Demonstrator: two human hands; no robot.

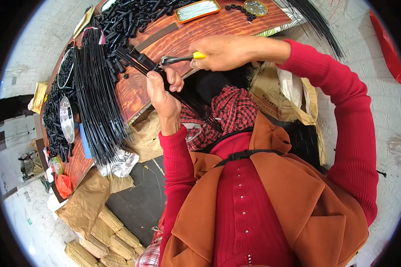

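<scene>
My left hand [165, 99] is closed round a bunch of thin black cables [192, 106] whose far ends carry black tubular sleeves [145, 60]. The loose ends trail down toward my lap. In my right hand [225, 51] is a pair of pliers [176, 59] with a yellow grip, closed in my fingers. The metal head of the pliers lies at the sleeve ends, just above my left fingertips; whether it grips one is too small to tell.
The red-brown wooden table [178, 40] bears a heap of short black sleeves [124, 22], a long bundle of black cables [96, 93], an orange-rimmed tray [197, 10] of thin pale pieces and a round tin [255, 7]. A paper sack [272, 95] stands at right; wrapped bundles [113, 236] lie lower left.
</scene>
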